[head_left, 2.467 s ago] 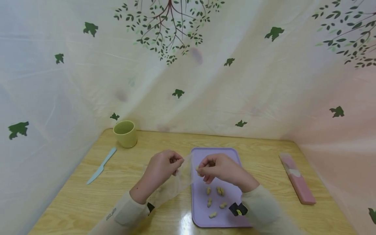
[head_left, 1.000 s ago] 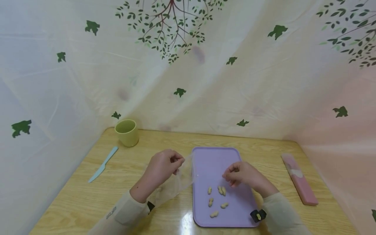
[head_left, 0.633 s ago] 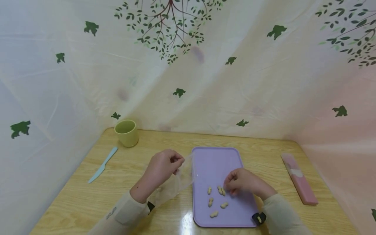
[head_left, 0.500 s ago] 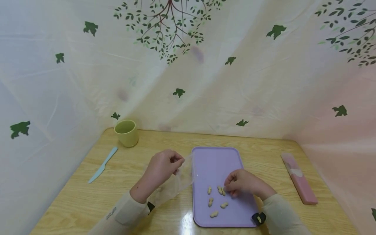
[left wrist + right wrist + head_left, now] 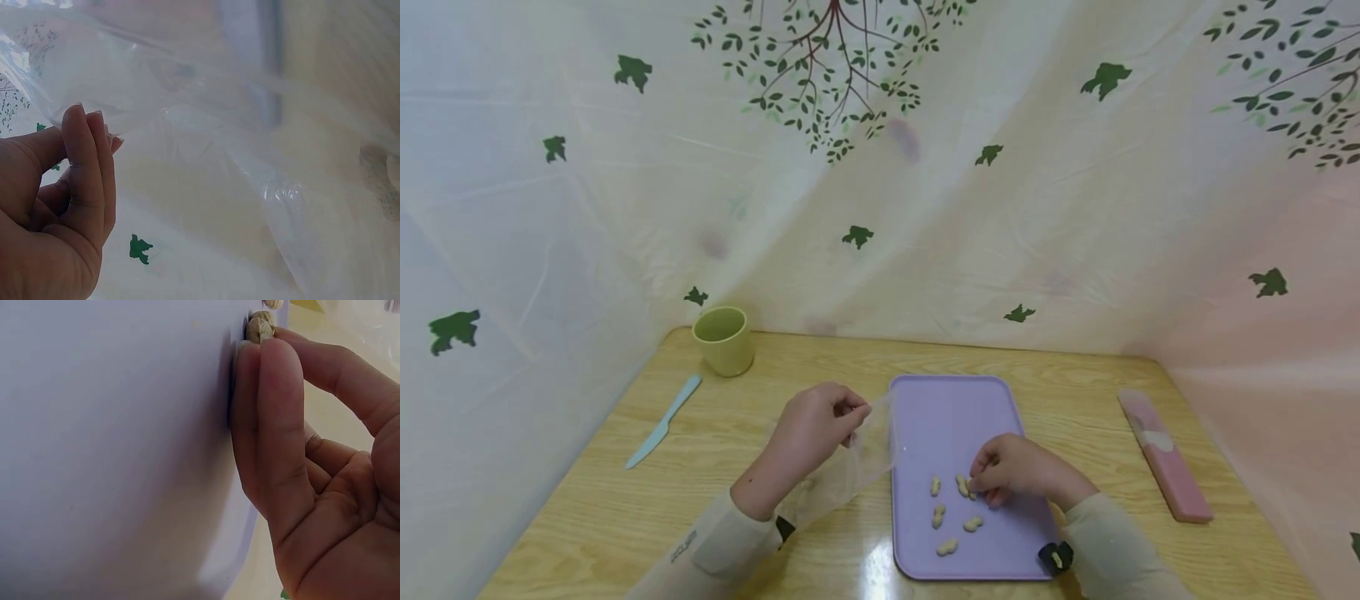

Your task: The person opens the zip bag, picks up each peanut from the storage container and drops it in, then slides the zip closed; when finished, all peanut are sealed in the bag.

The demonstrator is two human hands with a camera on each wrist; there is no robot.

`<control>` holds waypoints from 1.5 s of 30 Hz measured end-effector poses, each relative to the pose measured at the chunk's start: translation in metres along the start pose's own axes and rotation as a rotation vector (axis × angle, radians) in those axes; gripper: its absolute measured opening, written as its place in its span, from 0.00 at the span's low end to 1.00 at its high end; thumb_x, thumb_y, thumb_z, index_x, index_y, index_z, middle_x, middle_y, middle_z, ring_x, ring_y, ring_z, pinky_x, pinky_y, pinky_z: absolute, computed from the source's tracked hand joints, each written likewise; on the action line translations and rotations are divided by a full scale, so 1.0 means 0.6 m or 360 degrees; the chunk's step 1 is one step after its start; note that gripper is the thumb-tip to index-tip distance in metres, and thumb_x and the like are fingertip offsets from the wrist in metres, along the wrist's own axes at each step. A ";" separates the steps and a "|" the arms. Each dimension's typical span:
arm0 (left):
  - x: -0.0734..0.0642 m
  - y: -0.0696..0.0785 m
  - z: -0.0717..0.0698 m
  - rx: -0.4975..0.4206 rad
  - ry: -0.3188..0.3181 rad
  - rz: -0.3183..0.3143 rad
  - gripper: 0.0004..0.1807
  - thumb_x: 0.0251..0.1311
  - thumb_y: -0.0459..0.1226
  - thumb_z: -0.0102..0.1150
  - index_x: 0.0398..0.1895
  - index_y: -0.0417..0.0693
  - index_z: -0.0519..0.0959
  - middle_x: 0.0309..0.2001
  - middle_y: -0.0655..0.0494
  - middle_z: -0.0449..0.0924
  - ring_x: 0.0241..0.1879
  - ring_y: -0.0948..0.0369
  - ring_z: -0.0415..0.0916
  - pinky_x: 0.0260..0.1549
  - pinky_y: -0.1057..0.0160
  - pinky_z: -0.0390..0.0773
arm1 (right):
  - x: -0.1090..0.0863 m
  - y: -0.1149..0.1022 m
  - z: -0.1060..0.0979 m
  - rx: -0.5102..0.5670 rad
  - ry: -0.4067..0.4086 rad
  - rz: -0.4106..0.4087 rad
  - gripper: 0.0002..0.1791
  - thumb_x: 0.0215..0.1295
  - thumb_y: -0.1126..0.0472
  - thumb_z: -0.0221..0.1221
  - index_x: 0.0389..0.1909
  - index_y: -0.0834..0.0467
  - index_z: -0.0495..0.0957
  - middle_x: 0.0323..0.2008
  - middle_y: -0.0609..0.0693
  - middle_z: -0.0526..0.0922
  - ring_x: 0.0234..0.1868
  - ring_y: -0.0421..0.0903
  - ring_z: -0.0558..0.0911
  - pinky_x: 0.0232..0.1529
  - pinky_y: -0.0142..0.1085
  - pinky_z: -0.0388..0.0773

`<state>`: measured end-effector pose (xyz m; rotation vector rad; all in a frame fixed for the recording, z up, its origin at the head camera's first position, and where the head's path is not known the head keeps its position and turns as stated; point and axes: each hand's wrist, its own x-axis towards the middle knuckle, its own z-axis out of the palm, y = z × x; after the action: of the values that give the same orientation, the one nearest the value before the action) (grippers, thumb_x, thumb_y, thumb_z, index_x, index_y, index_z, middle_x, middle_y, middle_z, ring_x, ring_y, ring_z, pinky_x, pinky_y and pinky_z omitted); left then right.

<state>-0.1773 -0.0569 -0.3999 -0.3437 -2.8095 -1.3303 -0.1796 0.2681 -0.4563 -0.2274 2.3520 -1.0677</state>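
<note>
My left hand pinches the edge of a clear plastic bag, which hangs beside the purple tray. Through the film in the left wrist view a peanut shows at the right edge. Over the tray, my right hand has its thumb and fingertips around an unshelled peanut, pinching it low at the tray's surface. A second peanut lies right against that one. Several more, such as the peanut nearest the front, lie scattered on the tray's near half.
At the back left stands a yellow-green cup, with a light blue plastic knife in front of it. A long pink packet lies to the right of the tray. A printed curtain surrounds the wooden table.
My right hand moved from the bag's mouth, where it held a peanut, back over the tray and down onto the pair of peanuts. My left hand kept its hold on the bag.
</note>
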 end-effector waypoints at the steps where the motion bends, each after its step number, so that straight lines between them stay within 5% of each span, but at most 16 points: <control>1: 0.000 0.000 0.000 0.0000 0.0002 0.0000 0.04 0.71 0.38 0.69 0.38 0.49 0.89 0.30 0.59 0.85 0.22 0.67 0.80 0.24 0.67 0.79 | 0.000 -0.001 0.001 0.0002 -0.0001 -0.0008 0.08 0.63 0.62 0.73 0.34 0.62 0.86 0.27 0.50 0.86 0.26 0.41 0.85 0.30 0.35 0.86; 21: -0.002 -0.002 0.000 -0.0011 0.0004 0.0001 0.03 0.71 0.38 0.69 0.39 0.49 0.89 0.31 0.59 0.85 0.23 0.67 0.80 0.24 0.66 0.80 | 0.004 -0.001 0.004 0.0006 -0.0057 -0.0015 0.09 0.64 0.60 0.73 0.32 0.61 0.84 0.26 0.49 0.86 0.25 0.40 0.85 0.31 0.34 0.85; 30: -0.002 -0.002 0.000 -0.0026 -0.0002 0.0002 0.03 0.71 0.37 0.69 0.39 0.49 0.89 0.31 0.59 0.85 0.23 0.67 0.81 0.23 0.66 0.80 | -0.006 0.000 -0.021 0.0063 -0.0020 -0.0059 0.09 0.68 0.59 0.70 0.38 0.62 0.85 0.31 0.51 0.89 0.30 0.43 0.88 0.36 0.37 0.86; 38: -0.003 0.000 0.000 -0.0036 -0.0011 0.0011 0.03 0.71 0.37 0.69 0.39 0.49 0.89 0.31 0.59 0.86 0.23 0.67 0.81 0.24 0.66 0.80 | -0.014 -0.047 -0.052 0.0275 0.0057 -0.0198 0.18 0.72 0.52 0.70 0.48 0.64 0.83 0.41 0.61 0.90 0.37 0.47 0.90 0.46 0.48 0.91; 45: -0.004 0.001 0.000 -0.0031 0.0000 0.0023 0.03 0.71 0.37 0.69 0.39 0.49 0.89 0.31 0.59 0.85 0.22 0.67 0.81 0.24 0.67 0.81 | -0.007 -0.103 -0.040 0.0364 0.0109 -0.0362 0.20 0.72 0.52 0.69 0.51 0.65 0.82 0.47 0.64 0.91 0.40 0.49 0.92 0.49 0.48 0.91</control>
<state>-0.1748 -0.0571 -0.3996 -0.3640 -2.7903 -1.3559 -0.1936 0.2435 -0.3960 -0.3847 2.2780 -1.4633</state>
